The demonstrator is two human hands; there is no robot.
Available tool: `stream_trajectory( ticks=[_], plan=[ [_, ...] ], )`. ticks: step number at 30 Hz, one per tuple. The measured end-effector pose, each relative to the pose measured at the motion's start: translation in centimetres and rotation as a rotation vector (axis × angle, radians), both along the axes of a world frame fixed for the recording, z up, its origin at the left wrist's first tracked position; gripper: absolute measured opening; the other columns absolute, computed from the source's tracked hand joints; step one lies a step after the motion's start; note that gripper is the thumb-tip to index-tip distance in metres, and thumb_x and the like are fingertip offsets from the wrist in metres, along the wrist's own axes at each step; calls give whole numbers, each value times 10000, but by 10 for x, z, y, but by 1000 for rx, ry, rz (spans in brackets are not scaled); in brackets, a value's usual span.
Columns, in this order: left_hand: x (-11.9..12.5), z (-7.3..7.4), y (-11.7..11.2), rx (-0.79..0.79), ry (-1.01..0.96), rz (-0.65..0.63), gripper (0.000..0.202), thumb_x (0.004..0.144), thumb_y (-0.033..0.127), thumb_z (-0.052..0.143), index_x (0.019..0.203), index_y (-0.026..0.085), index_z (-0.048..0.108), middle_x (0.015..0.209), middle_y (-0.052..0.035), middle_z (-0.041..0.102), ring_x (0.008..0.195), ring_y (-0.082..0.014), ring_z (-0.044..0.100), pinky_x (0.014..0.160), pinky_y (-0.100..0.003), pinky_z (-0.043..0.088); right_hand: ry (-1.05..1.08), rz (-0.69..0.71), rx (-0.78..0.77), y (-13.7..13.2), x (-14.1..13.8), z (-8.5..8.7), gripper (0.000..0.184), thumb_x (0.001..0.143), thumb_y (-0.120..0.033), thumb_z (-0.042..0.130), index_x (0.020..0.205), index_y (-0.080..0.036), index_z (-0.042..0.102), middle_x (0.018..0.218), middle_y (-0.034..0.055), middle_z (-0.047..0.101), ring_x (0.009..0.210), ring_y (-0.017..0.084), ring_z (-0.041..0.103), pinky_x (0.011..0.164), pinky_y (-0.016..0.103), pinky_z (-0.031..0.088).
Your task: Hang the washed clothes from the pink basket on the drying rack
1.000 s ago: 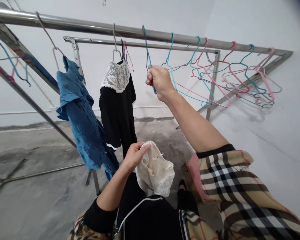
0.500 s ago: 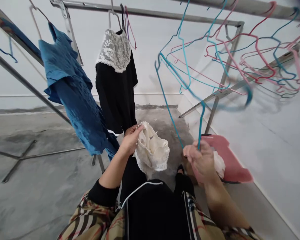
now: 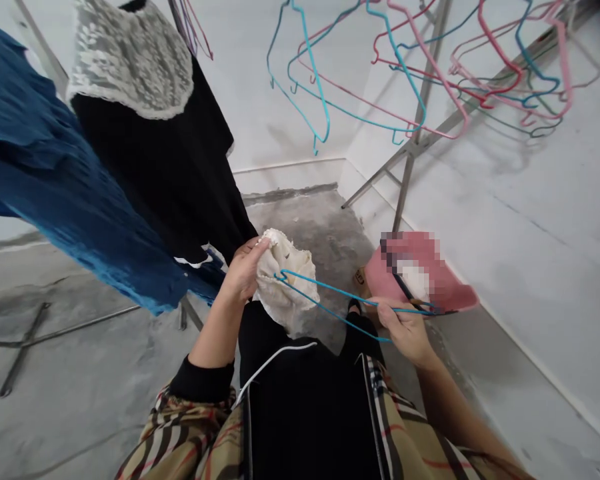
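Note:
My left hand (image 3: 243, 270) is closed on a bunched cream lace garment (image 3: 286, 280) at waist height. My right hand (image 3: 405, 327) grips a blue wire hanger (image 3: 340, 297) lying almost level, its far end touching the cream garment. Close on my left hang a blue dress (image 3: 55, 200) and a black dress with a white lace collar (image 3: 165, 167).
Several empty blue and pink hangers (image 3: 420, 73) dangle overhead at the right. A pink basin (image 3: 450, 287) sits on the floor by the white wall. Metal rack legs (image 3: 405, 173) stand ahead; more rack feet (image 3: 25, 340) lie at the left on the grey concrete floor.
My right hand took the blue hanger off the rail, brought it down and swung its end to the cream garment. My view tilted down and closer to the hanging dresses.

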State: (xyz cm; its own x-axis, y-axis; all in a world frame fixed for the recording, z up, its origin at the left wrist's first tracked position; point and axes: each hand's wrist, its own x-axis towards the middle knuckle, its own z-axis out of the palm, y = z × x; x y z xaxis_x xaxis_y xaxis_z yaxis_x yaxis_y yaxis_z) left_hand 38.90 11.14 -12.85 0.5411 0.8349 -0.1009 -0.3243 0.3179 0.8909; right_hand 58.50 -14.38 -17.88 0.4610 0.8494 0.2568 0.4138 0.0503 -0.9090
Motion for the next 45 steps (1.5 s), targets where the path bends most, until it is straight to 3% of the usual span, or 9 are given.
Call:
stream_trajectory(
  ticks=[6,11,16,22,26,33,39,42,45],
  plan=[
    [-4,4,-2,-20,110,-140,307,635,355,835,839,150,733,690,-7,710,571,-108,629,566,-195,502,-239,-4,35,11,-12,17,300,967,-332,488,951,-174,742,890,59,754,778,179,715,694,262,570],
    [-8,2,0,53,214,-100,334,567,245,835,881,174,743,737,5,728,571,-115,631,562,-204,497,-310,2,-24,14,-11,9,296,979,-316,468,1032,-180,726,938,52,757,861,192,727,736,261,577],
    [-5,-3,-3,183,279,-107,271,591,219,770,856,167,753,704,6,716,547,-122,605,546,-217,472,-309,-8,-64,27,-16,-3,322,965,-370,485,899,-216,761,946,47,763,861,218,733,789,303,578],
    [17,-10,-45,750,427,-295,240,753,230,632,944,215,776,913,-41,764,809,-209,685,753,-286,516,-166,-41,-25,71,-37,-17,388,954,-444,450,827,-218,739,840,64,735,837,235,704,750,332,537],
    [20,-6,-64,1207,718,-401,366,826,207,554,1142,298,713,930,-42,743,783,-194,661,688,-266,485,-10,-56,80,90,-37,-19,505,943,-559,395,711,-192,654,698,48,630,688,179,605,665,300,486],
    [7,24,-42,1667,843,-13,321,887,422,601,1175,308,687,1132,-101,667,1021,-272,565,894,-413,395,-53,3,136,82,-10,-6,441,902,-544,512,663,-202,656,625,25,594,621,162,557,628,293,453],
    [11,21,-38,1638,890,-184,294,946,444,499,1078,315,728,754,-43,657,673,-171,535,605,-291,308,-157,-64,109,75,7,7,351,878,-511,565,765,-223,730,771,56,695,773,207,645,784,349,518],
    [8,20,-41,1631,918,-52,287,953,423,492,1063,327,739,727,-36,648,644,-159,517,569,-291,270,-249,-280,187,67,15,-9,275,848,-422,622,1001,-213,716,1038,95,678,1023,235,613,943,384,482],
    [1,22,-41,1640,962,91,301,955,427,486,1056,321,749,702,-33,642,628,-156,508,557,-289,264,-217,-622,251,59,22,-44,442,838,-346,605,1241,-165,594,1229,146,574,1131,233,548,988,388,453]
  ],
)
